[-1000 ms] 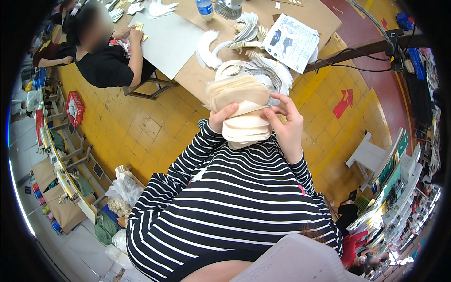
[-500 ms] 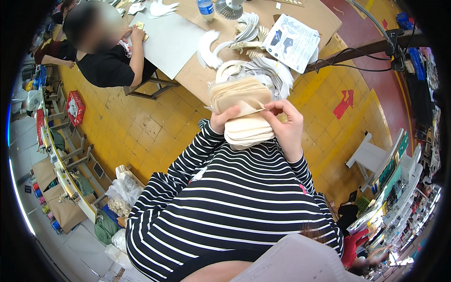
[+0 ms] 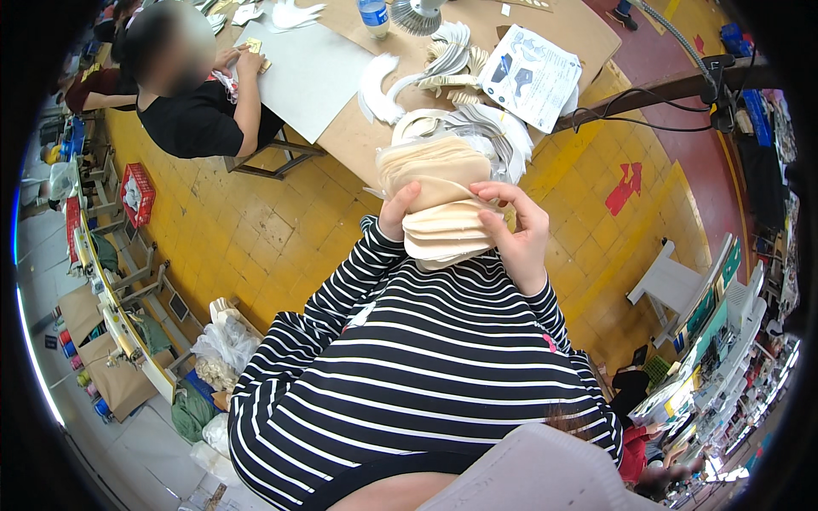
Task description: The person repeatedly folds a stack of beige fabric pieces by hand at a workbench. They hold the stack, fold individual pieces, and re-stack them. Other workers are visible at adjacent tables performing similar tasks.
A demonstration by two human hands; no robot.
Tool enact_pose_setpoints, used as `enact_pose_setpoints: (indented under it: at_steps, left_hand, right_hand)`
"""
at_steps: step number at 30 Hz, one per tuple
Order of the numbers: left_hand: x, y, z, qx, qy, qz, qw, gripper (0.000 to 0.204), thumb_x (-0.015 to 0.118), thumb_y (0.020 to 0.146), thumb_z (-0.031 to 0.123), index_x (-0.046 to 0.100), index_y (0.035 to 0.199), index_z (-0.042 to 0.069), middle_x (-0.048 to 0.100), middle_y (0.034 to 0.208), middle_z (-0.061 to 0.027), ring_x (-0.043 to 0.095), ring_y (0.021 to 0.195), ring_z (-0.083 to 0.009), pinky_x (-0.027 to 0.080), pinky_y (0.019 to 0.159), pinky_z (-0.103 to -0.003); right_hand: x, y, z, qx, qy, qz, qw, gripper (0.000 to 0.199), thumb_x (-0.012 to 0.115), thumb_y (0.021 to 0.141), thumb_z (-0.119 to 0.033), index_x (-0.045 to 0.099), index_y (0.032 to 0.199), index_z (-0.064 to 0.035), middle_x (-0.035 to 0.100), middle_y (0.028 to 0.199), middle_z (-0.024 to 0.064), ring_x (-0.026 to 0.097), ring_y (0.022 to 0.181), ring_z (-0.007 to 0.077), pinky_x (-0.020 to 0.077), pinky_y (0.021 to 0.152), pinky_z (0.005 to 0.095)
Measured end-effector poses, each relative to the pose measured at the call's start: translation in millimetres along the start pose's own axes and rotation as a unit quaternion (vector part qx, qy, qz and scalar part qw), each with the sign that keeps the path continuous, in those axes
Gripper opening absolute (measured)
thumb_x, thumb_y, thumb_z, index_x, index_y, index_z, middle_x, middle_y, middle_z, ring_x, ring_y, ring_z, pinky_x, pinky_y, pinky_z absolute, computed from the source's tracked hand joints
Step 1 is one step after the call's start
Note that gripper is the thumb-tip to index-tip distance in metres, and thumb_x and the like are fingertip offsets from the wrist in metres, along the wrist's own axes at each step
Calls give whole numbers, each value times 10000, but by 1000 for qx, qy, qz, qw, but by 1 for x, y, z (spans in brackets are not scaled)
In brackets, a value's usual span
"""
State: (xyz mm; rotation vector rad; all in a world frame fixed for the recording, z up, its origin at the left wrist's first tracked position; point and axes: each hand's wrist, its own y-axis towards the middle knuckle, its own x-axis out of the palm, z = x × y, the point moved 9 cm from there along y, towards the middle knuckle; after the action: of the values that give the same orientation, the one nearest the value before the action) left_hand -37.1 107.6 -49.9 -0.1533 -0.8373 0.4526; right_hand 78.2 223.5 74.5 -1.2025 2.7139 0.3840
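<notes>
Fanned stack of flat, cream-coloured, rounded pieces [image 3: 445, 223], held before the torso near the brown-topped bench [image 3: 590, 36]. Left hand [image 3: 399, 211]: grip closed on the stack, thumb uppermost. Right hand [image 3: 521, 228]: thumb and fingers parted at its right edge; whether they pinch a piece cannot be told.

A long-sleeved black top [image 3: 426, 366] with white stripes has a black neckband [image 3: 392, 469].

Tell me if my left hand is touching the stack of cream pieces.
Touching. The head view shows your left hand, its thumb lying on the stack of cream pieces near its left edge.
</notes>
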Motion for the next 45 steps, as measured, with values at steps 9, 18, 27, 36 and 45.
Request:
enact_pose_setpoints:
  at_steps: [9,18,27,36,45]
  left_hand:
    - [1,-2,8,48,-17,-11,999,471,634,905,183,511,1317,-10,631,1200,-147,636,1076,-232,527,917,-341]
    - [8,-3,7,23,-21,-15,999,579,562,904,251,423,1385,-40,571,1296,-210,598,1165,-294,486,1001,-399]
    - [17,-10,7,-33,8,23,999,538,607,872,120,444,1358,-46,612,1228,-206,639,1093,-284,532,945,-386]
    - [1,-14,-14,-44,-34,-40,998,644,585,920,336,395,1404,-45,552,1319,-242,590,1172,-319,492,1005,-414]
    - [18,-25,-14,-46,-152,-80,984,567,527,960,327,444,1376,-49,575,1311,-204,587,1185,-278,459,1028,-374]
  right_hand:
    - [4,5,5,62,-29,-30,997,225,699,862,-70,691,1066,24,731,902,90,648,841,134,472,769,263]
    - [4,-3,29,175,97,38,979,380,696,870,-56,605,1236,-8,691,700,48,634,709,78,470,656,215]
    - [-8,-4,19,76,-55,72,993,362,766,787,-33,635,1124,-22,586,834,20,533,764,107,445,703,248]
    - [-8,-10,4,42,-23,53,997,112,742,767,48,701,868,21,655,827,71,605,769,141,470,711,252]
    - [-10,-23,-2,73,-20,56,996,104,707,798,50,735,897,30,716,864,117,673,777,172,512,718,263]
